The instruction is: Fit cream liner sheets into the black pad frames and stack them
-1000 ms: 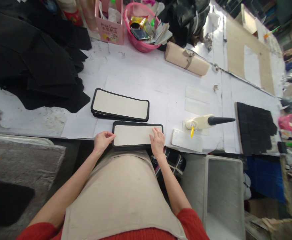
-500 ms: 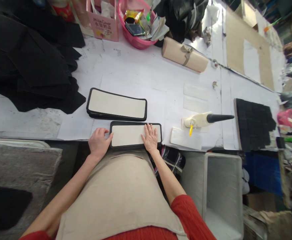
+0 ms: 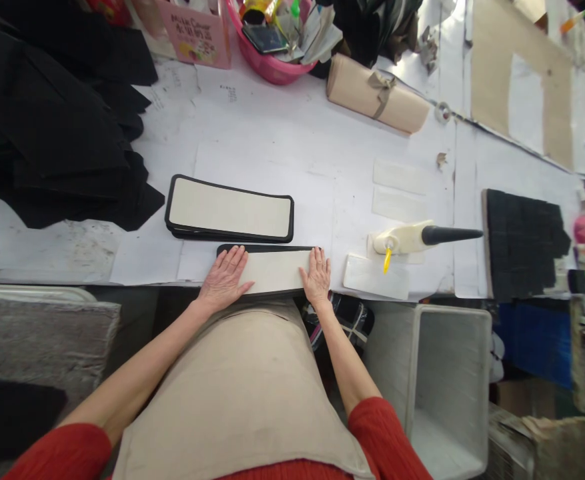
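A cream panel with a black border [image 3: 276, 270] lies at the table's front edge, close against the apron. My left hand [image 3: 223, 277] rests flat on its left end, fingers spread. On the right end lies my right hand [image 3: 317, 275], also flat with its fingers stretched out. Just behind is a small stack of similar black-edged cream panels [image 3: 229, 208], touched by neither hand. To the right, a cream bottle with a long black nozzle [image 3: 405, 239] lies on its side near pale translucent strips [image 3: 376, 276].
Black fabric pieces [image 3: 57, 127] are heaped at the left. Along the back stand a pink box [image 3: 197, 37], a full pink basin [image 3: 272, 67] and a tied beige roll [image 3: 377, 95]. A black stack [image 3: 525, 243] lies right; a grey bin [image 3: 452, 393] stands below.
My left hand has moved right from the panel's left edge and now lies spread on top. My right hand has shifted toward the panel's right end. The view has moved slightly.
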Available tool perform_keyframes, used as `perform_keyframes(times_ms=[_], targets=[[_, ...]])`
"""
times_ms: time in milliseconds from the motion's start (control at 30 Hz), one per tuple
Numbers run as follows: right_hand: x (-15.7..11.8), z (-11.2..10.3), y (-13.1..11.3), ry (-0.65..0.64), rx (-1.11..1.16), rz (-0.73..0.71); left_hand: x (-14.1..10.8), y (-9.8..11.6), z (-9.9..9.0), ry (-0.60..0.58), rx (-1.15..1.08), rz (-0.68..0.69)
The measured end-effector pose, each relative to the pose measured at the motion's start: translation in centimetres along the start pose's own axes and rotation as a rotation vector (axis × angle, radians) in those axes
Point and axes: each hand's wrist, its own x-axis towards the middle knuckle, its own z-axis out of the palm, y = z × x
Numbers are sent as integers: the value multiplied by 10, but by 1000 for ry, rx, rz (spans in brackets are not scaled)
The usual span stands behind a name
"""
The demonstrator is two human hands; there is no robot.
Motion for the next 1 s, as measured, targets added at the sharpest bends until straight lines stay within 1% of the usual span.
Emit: perform_keyframes(times_ms=[200,400,633,767,833,900,933,1000], targets=[[0,7,5,-12,58,0,0,-4,7,-4,7,-9],[0,8,6,3,40,-8,-1,-7,10,18,53,24],[1,10,4,30,-22,-12,0,-4,7,27,94,43],[1,3,3,26,-43,-14,2,0,1,9,117,31],[-1,-5,-3,42,-57,-16,2,2,-3,8,117,29],[-5,-12,-16,65,-66,-39,2,4,-7,17,114,35],[-8,-15,-25,66,-65,-68,2,5,-8,23,109,39],[-13,-15,-45,36,-48,-177,1,7,-11,34,96,47]])
